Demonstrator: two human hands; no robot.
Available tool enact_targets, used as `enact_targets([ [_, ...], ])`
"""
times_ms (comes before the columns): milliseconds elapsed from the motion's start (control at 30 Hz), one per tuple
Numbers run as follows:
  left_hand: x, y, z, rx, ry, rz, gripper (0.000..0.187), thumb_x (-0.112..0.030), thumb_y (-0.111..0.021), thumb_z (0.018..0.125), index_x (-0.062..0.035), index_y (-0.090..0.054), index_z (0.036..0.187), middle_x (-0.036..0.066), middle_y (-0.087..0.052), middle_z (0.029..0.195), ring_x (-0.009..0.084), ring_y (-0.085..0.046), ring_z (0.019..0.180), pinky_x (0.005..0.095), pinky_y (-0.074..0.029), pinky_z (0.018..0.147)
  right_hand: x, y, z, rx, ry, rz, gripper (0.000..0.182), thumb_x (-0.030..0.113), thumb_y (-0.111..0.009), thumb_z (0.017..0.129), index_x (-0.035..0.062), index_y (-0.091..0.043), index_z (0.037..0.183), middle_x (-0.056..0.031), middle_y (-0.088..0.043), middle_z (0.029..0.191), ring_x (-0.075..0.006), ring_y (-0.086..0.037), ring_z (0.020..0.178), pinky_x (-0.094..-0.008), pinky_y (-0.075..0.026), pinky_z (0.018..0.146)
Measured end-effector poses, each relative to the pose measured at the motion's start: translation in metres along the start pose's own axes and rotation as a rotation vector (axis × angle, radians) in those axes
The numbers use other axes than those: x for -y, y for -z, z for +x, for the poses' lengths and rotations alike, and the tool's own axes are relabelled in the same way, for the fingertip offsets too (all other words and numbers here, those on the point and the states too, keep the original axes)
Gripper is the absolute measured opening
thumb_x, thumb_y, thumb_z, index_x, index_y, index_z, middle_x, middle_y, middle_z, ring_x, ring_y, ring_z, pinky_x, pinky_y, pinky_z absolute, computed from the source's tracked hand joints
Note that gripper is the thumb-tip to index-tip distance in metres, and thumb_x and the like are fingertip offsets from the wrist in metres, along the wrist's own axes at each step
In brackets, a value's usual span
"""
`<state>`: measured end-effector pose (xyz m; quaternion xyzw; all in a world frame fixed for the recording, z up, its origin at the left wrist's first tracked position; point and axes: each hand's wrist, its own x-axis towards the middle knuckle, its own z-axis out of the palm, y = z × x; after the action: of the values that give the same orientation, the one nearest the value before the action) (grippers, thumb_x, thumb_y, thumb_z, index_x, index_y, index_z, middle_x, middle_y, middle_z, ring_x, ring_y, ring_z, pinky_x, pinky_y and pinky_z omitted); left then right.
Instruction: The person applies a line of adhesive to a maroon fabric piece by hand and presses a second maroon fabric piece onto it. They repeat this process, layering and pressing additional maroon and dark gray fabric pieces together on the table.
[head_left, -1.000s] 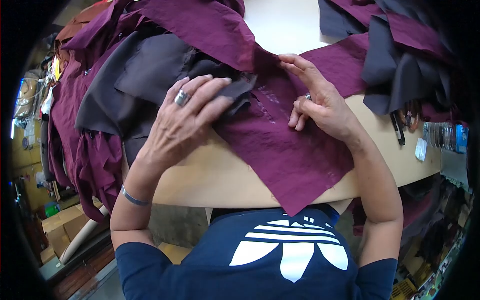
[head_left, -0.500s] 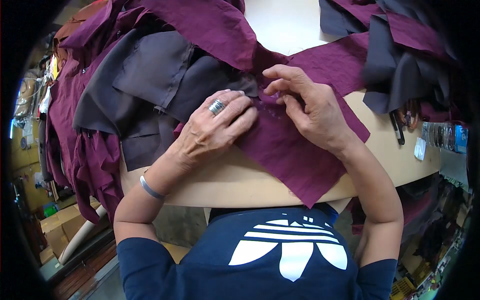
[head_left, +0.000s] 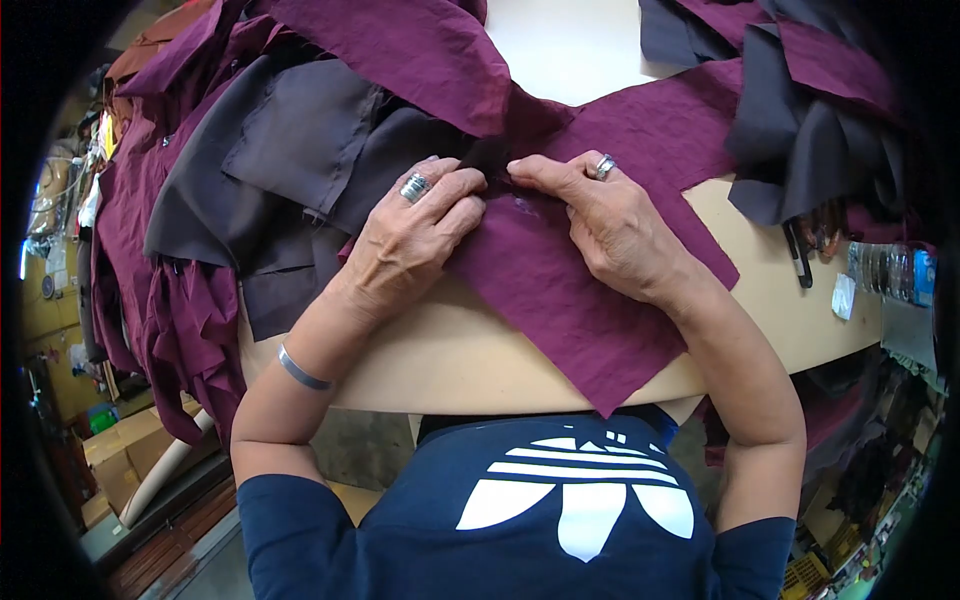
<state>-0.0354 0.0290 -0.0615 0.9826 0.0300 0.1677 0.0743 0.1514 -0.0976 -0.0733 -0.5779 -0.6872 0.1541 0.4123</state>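
Note:
My left hand, with a wide ring on one finger, is closed on the edge of a dark grey cloth, its fingertips curled under out of sight. Opposite it, my right hand makes a pinch at the right end of that cloth; the other fingers are folded in. A short dark stretch of cloth shows between the two hands. Below them a maroon cloth lies on the table, its pointed corner toward my body. Small whitish specks show on the maroon cloth just under the right fingertips.
The pale table has a curved front edge near my body. Maroon cloth hangs in folds at the left. More dark cloth is heaped at the right, with black-handled scissors partly beneath it. A cardboard box stands lower left.
My right hand has moved left and closed from loosely parted fingers into a pinch at the dark cloth. My left hand has shifted slightly left, and the maroon corner has slid a little left.

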Motion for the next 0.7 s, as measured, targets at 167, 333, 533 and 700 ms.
enact_targets([
  [167,0.008,0.003,-0.001,0.013,-0.073,-0.078,0.025,0.000,-0.057,0.071,-0.0018,-0.056,0.096,0.014,-0.057,0.100,0.0315,-0.055,0.102,0.0461,-0.043,0.093,0.001,0.000,-0.001,0.023,0.141,-0.062,0.036,-0.009,-0.048,0.076,0.0027,-0.056,0.109,-0.0143,-0.062,0.093,-0.0303,-0.055,0.082,-0.0351,-0.048,0.077],
  [333,-0.002,0.004,0.003,-0.028,0.146,-0.120,0.034,0.010,-0.056,0.065,-0.0022,-0.058,0.097,0.013,-0.056,0.093,0.0313,-0.055,0.092,0.0469,-0.042,0.093,-0.001,0.003,-0.002,0.065,0.011,-0.013,0.049,-0.017,-0.042,0.071,0.0032,-0.056,0.114,-0.0149,-0.060,0.102,-0.0286,-0.057,0.091,-0.0353,-0.048,0.081],
  [533,-0.003,-0.002,0.004,-0.071,0.189,-0.115,0.034,0.011,-0.054,0.065,-0.0017,-0.059,0.096,0.012,-0.056,0.085,0.0308,-0.055,0.081,0.0467,-0.042,0.093,-0.003,0.007,0.000,0.117,-0.126,0.109,0.048,-0.017,-0.037,0.075,0.0017,-0.048,0.118,-0.0143,-0.059,0.110,-0.0263,-0.059,0.104,-0.0340,-0.047,0.095],
  [700,-0.001,-0.001,0.008,-0.094,0.161,-0.068,0.028,0.009,-0.053,0.069,-0.0027,-0.060,0.093,0.009,-0.053,0.078,0.0283,-0.056,0.077,0.0491,-0.039,0.097,-0.003,0.007,0.000,0.117,-0.119,0.117,0.047,-0.017,-0.037,0.075,0.0007,-0.049,0.117,-0.0148,-0.058,0.111,-0.0263,-0.059,0.106,-0.0342,-0.046,0.097],
])
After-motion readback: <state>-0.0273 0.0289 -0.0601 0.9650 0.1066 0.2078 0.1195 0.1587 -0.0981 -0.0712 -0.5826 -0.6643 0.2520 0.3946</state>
